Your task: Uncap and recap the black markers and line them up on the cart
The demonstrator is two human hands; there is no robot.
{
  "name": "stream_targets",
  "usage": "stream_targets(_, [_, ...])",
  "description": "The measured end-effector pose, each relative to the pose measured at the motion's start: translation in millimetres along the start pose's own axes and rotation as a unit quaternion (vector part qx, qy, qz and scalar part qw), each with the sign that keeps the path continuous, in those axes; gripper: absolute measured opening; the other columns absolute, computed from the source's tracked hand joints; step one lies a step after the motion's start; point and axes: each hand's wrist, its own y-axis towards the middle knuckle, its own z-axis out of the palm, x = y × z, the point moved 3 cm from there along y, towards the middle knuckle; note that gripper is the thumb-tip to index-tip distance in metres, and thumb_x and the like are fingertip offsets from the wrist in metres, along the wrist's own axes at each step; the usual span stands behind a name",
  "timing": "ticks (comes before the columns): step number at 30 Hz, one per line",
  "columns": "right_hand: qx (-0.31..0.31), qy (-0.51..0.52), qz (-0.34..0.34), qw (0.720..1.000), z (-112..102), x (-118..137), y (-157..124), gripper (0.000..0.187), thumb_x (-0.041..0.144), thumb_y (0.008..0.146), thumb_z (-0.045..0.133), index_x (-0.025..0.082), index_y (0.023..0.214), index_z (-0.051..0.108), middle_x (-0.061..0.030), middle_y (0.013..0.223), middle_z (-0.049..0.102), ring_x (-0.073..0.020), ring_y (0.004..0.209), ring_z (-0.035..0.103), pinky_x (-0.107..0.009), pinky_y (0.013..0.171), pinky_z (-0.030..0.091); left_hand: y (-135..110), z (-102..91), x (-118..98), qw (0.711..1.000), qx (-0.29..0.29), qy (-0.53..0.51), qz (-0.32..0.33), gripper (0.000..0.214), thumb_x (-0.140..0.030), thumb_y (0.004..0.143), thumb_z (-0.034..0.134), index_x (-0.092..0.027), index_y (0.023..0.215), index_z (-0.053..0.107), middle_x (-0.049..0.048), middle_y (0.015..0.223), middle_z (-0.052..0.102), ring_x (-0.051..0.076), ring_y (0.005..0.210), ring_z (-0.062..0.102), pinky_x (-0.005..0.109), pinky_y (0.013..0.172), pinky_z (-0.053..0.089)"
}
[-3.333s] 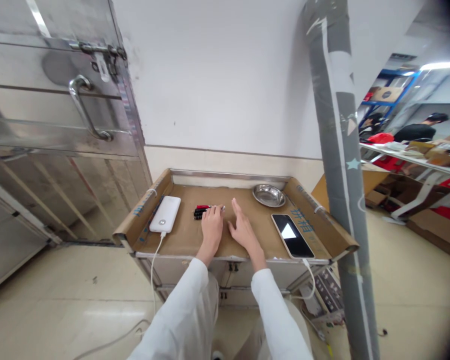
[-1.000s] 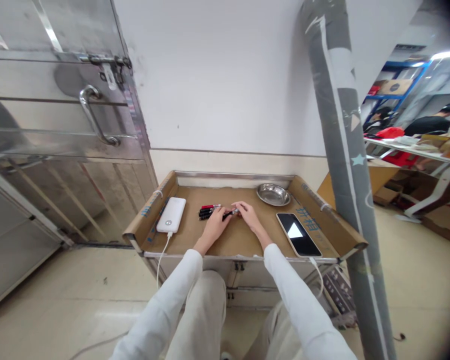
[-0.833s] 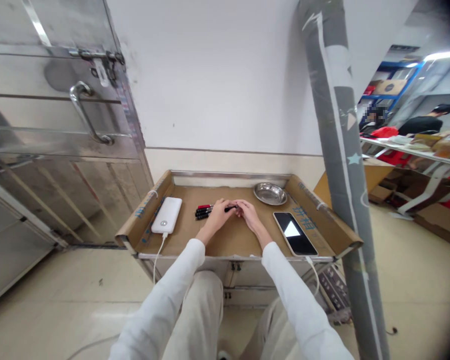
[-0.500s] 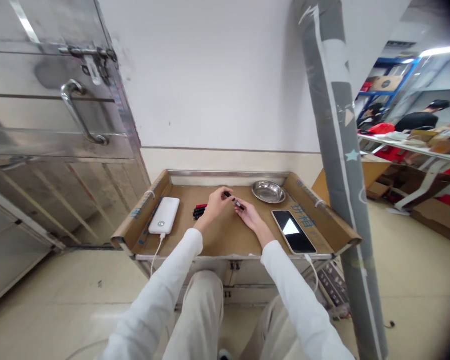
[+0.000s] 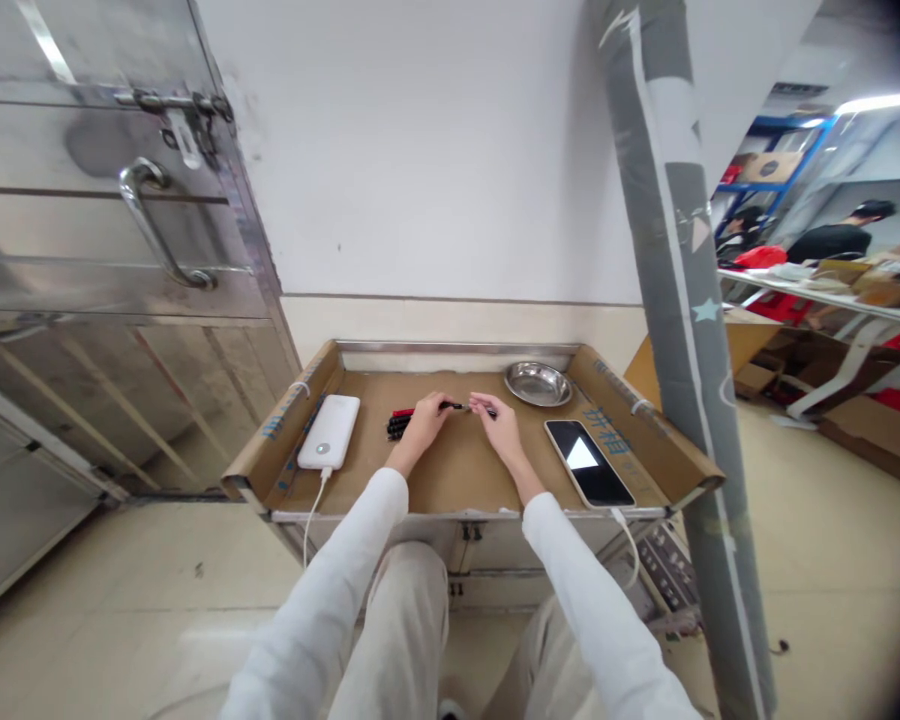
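Note:
My left hand [image 5: 424,425] is closed round a black pen [image 5: 454,406], held just above the cardboard-lined cart top [image 5: 457,470]. My right hand [image 5: 501,424] pinches the pen's other end, a small piece between thumb and fingers. Several red and black pens [image 5: 401,420] lie in a bunch just left of my left hand. A steel dish [image 5: 538,384] stands at the back right of the cart.
A white power bank [image 5: 329,431] with a cable lies on the left, a phone [image 5: 589,462] with a lit screen on the right. A steel door [image 5: 112,230] stands to the left, a grey wrapped post [image 5: 675,260] to the right. People work at far shelves.
My left hand took a black pen out of the bunch and lifted it; my right hand came to its other end. Both hands now hold it lower, near the cart top.

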Motion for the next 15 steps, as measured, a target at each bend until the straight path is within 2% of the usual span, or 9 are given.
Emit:
stream_targets(2, [0.048, -0.089, -0.068, 0.993, 6.2, 3.7, -3.5, 0.030, 0.029, 0.086, 0.049, 0.022, 0.111, 0.063, -0.0074, 0.111, 0.066, -0.0191, 0.103, 0.062, -0.038, 0.097, 0.045, -2.7, 8.4, -4.0, 0.996, 0.012, 0.084, 0.032, 0.021, -0.011, 0.084, 0.048, -0.017, 0.097, 0.062, 0.0087, 0.100, 0.065, 0.020, 0.096, 0.060, 0.035, 0.088, 0.045])
stream_targets(4, [0.116, -0.143, -0.115, 0.976, 13.4, 4.5, -7.9, 0.037, 0.022, 0.087, 0.043, 0.024, 0.121, 0.058, -0.0055, 0.123, 0.061, -0.0174, 0.114, 0.056, -0.037, 0.103, 0.040, -6.9, 11.2, -6.4, 0.988, -0.004, 0.148, 0.037, 0.027, -0.008, 0.084, 0.043, -0.017, 0.104, 0.059, 0.0113, 0.109, 0.062, 0.022, 0.104, 0.057, 0.039, 0.093, 0.043])
stream_targets(7, [0.183, -0.184, -0.145, 0.955, 17.1, 2.0, -14.7, 0.046, 0.015, 0.086, 0.041, 0.025, 0.130, 0.049, -0.0050, 0.133, 0.053, -0.0158, 0.124, 0.047, -0.037, 0.109, 0.033, -17.1, 7.9, -9.4, 0.984, -0.029, 0.171, 0.036, 0.034, -0.006, 0.084, 0.039, -0.016, 0.113, 0.054, 0.0131, 0.119, 0.057, 0.022, 0.114, 0.051, 0.039, 0.097, 0.039])
stream_targets(11, [0.165, -0.239, -0.155, 0.944, 5.5, 3.2, -22.4, 0.048, 0.019, 0.085, 0.047, 0.026, 0.133, 0.045, -0.0065, 0.137, 0.047, -0.0181, 0.128, 0.041, -0.039, 0.108, 0.032, -33.0, 3.4, -14.6, 0.989, 0.000, 0.141, 0.054, 0.037, -0.004, 0.082, 0.038, -0.017, 0.113, 0.052, 0.0103, 0.113, 0.057, 0.021, 0.110, 0.052, 0.038, 0.095, 0.041])
stream_targets(15, [0.101, -0.353, -0.145, 0.919, -7.2, 10.9, -29.0, 0.034, 0.025, 0.085, 0.053, 0.023, 0.119, 0.056, -0.0097, 0.120, 0.055, -0.0234, 0.114, 0.048, -0.042, 0.098, 0.038, -41.4, 7.4, -16.1, 0.992, 0.036, 0.090, 0.081, 0.031, -0.007, 0.083, 0.039, -0.017, 0.108, 0.054, 0.0093, 0.108, 0.057, 0.019, 0.105, 0.054, 0.037, 0.095, 0.043])
